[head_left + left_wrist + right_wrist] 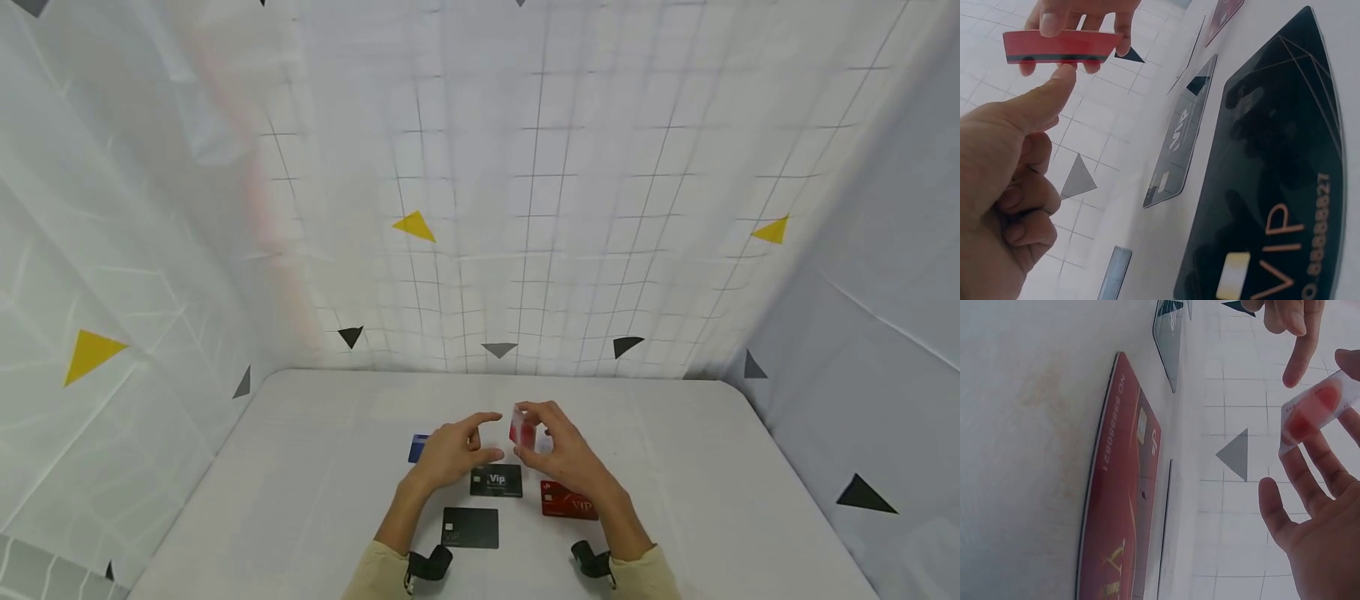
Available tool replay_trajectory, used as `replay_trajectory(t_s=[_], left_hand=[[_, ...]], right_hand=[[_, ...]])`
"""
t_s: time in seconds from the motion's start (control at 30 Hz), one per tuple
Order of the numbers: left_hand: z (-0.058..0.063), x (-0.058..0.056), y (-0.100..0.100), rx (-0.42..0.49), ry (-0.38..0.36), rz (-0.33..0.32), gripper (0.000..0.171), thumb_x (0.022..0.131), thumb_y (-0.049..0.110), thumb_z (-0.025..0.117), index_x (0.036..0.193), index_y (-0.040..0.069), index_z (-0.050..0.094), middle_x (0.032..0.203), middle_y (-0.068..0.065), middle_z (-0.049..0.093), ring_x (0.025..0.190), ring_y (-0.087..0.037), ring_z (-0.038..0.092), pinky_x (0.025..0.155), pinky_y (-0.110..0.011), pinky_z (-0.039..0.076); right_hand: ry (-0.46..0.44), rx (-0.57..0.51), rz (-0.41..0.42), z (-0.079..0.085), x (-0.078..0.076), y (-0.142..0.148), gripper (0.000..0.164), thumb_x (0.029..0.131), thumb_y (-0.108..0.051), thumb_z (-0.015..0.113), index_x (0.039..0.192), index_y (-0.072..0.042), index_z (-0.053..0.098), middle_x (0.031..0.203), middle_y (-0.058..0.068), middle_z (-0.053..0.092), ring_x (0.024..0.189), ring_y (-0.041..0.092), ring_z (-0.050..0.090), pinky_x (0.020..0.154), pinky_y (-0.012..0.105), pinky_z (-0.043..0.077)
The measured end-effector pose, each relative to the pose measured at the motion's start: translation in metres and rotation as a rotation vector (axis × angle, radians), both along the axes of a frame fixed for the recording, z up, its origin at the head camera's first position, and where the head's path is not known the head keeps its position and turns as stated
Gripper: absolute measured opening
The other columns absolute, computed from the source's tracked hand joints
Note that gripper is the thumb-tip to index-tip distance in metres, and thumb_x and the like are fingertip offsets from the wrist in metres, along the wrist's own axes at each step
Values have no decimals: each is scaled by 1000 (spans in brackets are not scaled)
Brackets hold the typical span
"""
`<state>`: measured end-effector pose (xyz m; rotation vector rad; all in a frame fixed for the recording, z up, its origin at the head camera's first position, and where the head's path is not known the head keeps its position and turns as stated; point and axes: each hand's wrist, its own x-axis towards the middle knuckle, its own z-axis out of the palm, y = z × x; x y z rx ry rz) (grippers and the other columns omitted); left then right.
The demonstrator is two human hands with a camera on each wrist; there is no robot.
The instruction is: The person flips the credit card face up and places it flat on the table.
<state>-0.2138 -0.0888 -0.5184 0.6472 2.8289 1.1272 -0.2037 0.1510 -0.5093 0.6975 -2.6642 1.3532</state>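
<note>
My right hand (558, 450) holds a red-and-white card (523, 430) above the table, gripped at its edges between thumb and fingers. In the left wrist view the red side of this card (1063, 47) shows a black stripe. A paler side with a red patch faces the right wrist camera. Just left of the card is my left hand (450, 450), its thumb and index finger spread apart and its other fingers folded in. Below the hands lie a dark Vip card (496, 481) and, nearer me, a second dark VIP card (470, 533).
A red VIP card (562, 500) lies under my right wrist. Partly hidden behind my left hand is a blue card (417, 448). The white table (300, 500) meets a white gridded sheet (480, 292) at the back, with hanging sheets on both sides.
</note>
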Motion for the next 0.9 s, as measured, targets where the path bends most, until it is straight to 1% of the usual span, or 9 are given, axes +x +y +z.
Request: replay_trajectory(t_s=[0.1,0.2,0.3,0.43,0.5,0.63,0.73,0.83,0.9], left_hand=[[2,0,0,9,2,-5,61,87,50,75,142,33,56,66,10,50,51,-7,41,47,-25,33],[3,1,0,17,2,-12,64,86,51,76,143,33,54,66,10,49,52,-6,41,48,-24,33],[3,1,-1,27,10,-20,67,85,52,76,145,33,53,66,10,49,52,-6,40,48,-24,33],[4,0,-1,42,23,-31,69,85,53,76,146,35,51,66,10,49,52,-5,39,48,-24,33],[4,0,-1,39,29,-31,68,85,54,76,146,38,50,66,11,49,52,-4,39,48,-24,32],[5,1,0,28,36,-23,63,86,51,76,144,40,51,67,12,49,52,-4,39,48,-23,32],[6,3,0,18,43,-24,60,88,44,76,143,39,53,67,12,49,52,-4,40,47,-23,32],[5,4,1,9,48,-29,59,88,40,76,142,37,54,68,12,49,52,-5,41,47,-24,33],[4,4,1,1,48,-28,59,88,42,76,143,36,54,69,12,49,52,-5,41,47,-24,33]], right_hand=[[4,49,-27,0,1,0,69,84,-29,82,143,-37,49,129,-5,50,116,20,52,93,51,53],[17,111,-49,-1,1,0,67,84,-34,81,143,-40,50,128,-5,50,115,17,51,90,44,56],[51,173,-55,0,1,0,65,85,-36,80,143,-40,51,127,-6,51,113,14,48,92,42,53],[91,212,-53,3,2,-1,64,84,-35,80,142,-38,54,126,-4,52,115,16,45,95,47,46],[96,225,-53,5,3,-3,64,83,-34,80,141,-37,55,125,-4,52,115,16,44,95,49,44],[84,268,-61,7,4,-6,64,83,-34,80,142,-40,55,126,-5,51,116,16,42,94,49,45],[79,303,-73,8,5,-8,64,83,-34,80,142,-40,55,126,-4,50,117,18,42,92,52,46],[89,344,-86,7,6,-9,65,82,-35,81,142,-38,56,128,-2,50,118,20,42,94,54,45],[102,372,-95,6,6,-10,65,82,-36,81,142,-36,56,128,-2,50,119,21,42,97,54,43]])
